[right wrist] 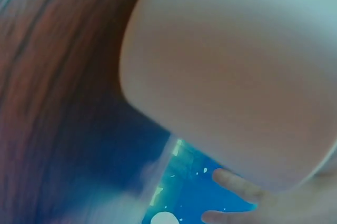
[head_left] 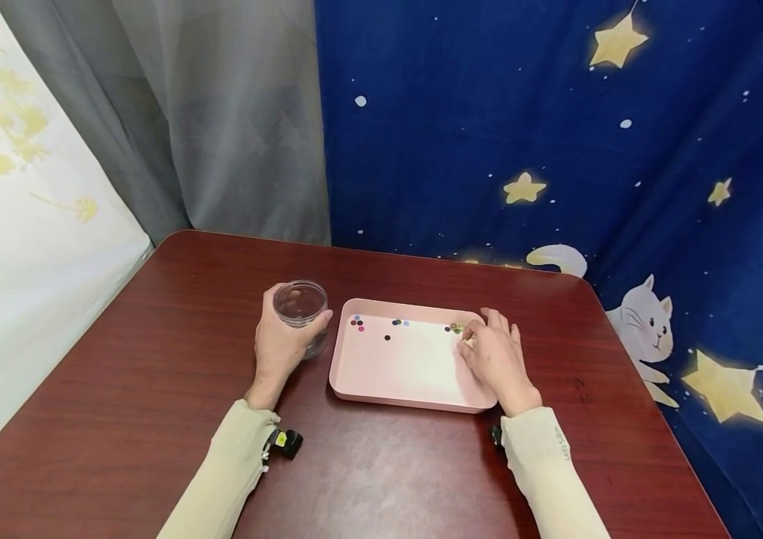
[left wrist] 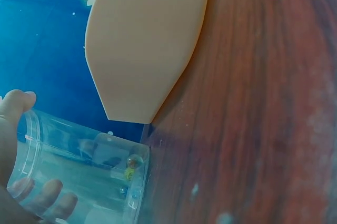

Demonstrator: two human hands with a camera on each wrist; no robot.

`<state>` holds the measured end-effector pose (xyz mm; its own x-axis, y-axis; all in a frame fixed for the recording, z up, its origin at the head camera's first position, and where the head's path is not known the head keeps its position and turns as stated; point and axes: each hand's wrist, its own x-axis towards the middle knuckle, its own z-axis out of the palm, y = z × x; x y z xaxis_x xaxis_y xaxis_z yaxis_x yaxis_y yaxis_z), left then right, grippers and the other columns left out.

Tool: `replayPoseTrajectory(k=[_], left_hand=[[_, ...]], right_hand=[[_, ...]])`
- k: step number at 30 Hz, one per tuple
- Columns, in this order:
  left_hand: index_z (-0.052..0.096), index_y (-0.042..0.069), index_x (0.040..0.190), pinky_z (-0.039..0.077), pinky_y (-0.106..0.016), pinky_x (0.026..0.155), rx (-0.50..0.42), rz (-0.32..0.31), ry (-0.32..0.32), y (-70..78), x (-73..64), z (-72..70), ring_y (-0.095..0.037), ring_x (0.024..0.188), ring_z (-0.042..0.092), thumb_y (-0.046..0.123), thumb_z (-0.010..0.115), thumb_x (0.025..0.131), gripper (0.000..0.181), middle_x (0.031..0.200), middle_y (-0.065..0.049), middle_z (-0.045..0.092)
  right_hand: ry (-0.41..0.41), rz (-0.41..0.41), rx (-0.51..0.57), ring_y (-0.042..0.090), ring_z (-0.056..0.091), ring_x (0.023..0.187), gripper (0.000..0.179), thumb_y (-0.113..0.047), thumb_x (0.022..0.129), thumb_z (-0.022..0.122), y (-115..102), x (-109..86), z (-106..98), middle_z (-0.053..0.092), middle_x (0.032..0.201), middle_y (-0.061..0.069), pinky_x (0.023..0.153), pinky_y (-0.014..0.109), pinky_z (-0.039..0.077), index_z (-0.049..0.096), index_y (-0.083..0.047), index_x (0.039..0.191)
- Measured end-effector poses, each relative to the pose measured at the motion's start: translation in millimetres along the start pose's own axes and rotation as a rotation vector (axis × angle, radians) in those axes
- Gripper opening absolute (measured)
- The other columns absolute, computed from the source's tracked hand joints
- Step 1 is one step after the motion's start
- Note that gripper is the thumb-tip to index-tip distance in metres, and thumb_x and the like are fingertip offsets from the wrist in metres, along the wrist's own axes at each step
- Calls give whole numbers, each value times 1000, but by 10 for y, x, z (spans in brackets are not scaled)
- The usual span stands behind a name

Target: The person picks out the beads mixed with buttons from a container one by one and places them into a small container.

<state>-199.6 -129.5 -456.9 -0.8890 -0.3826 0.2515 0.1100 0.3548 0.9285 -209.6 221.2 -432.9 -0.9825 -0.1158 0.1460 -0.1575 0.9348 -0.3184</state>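
Observation:
My left hand (head_left: 278,337) grips a clear plastic jar (head_left: 302,303) upright on the table, left of a pink tray (head_left: 415,404). In the left wrist view, several small round beads (left wrist: 129,173) lie at the bottom of the jar. Inside the tray, small coloured round pieces sit in groups along the far side: a left cluster (head_left: 357,323), a middle group (head_left: 399,323) and a right cluster (head_left: 455,328). One dark piece (head_left: 387,337) lies apart. My right hand (head_left: 497,355) reaches over the tray's right side, thumb and forefinger tips close together beside the right cluster; anything between them is too small to tell.
The reddish-brown wooden table (head_left: 394,471) extends around the tray on every side. A blue star-patterned curtain (head_left: 435,150) and a grey curtain (head_left: 246,135) hang behind its far edge. White patterned cloth (head_left: 24,247) hangs at the left.

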Motion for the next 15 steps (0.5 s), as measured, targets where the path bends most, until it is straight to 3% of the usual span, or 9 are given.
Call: replayPoseTrajectory(k=[7,15], left_hand=[[49,28,144,48,-43,103,11,8,6,-10,9,-2,-18,120,66,45,95,72,88,129,2,70],[48,28,144,48,-44,103,15,9,0,-16,13,5,-18,119,66,46,94,72,87,129,1,70]], right_hand=[[60,-13,136,39,43,144,14,-25,95,77,-101,48,-5,49,154,18,121,58,30,72,-12,96],[112,-25,229,32,47,141,14,-29,95,77,-230,74,-16,55,149,10,115,54,38,73,-15,94]])
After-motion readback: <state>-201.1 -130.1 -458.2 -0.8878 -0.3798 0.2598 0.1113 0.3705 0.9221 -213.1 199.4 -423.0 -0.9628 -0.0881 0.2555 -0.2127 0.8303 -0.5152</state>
